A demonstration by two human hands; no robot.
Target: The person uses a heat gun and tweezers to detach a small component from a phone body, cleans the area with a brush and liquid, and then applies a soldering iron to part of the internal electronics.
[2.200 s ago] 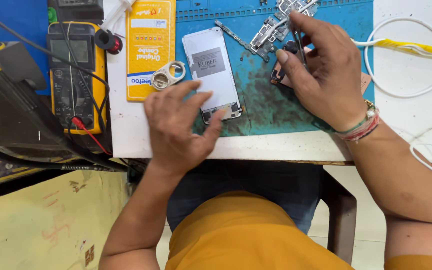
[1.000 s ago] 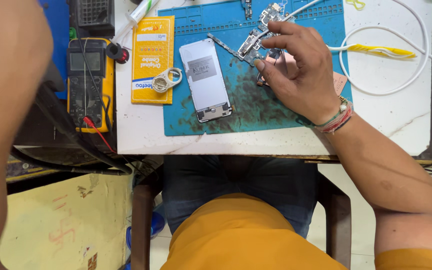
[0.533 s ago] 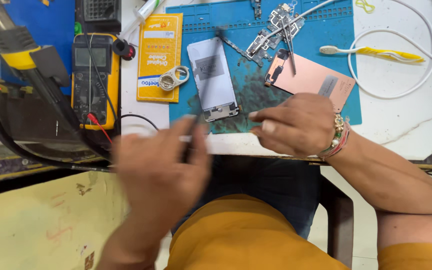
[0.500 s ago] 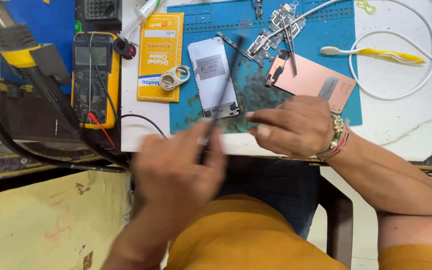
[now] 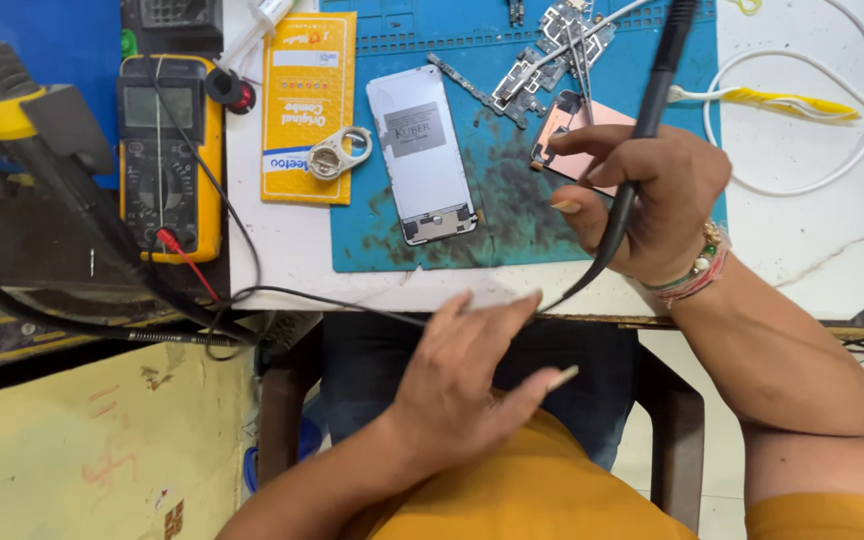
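My right hand (image 5: 652,200) is closed on a black pen-shaped probe (image 5: 654,85), held upright over the right part of the blue work mat (image 5: 512,235). The probe's black cable (image 5: 352,303) runs left along the table's front edge. My left hand (image 5: 472,370) hovers below that edge over my lap, fingers apart and holding nothing, close to the cable. A pale opened phone body (image 5: 420,155) lies on the mat. A copper-pink phone cover (image 5: 574,128) lies partly under my right hand.
Small metal phone parts (image 5: 550,40) lie at the mat's top. A yellow multimeter (image 5: 167,150) with leads sits far left, beside a yellow package (image 5: 307,100) and a small ring (image 5: 340,155). A white cable with a yellow piece (image 5: 787,100) loops at right.
The black probe, half a second ago in my blurred left hand, is now gripped by my right hand, raised over the mat. My left hand has dropped back below the table edge.
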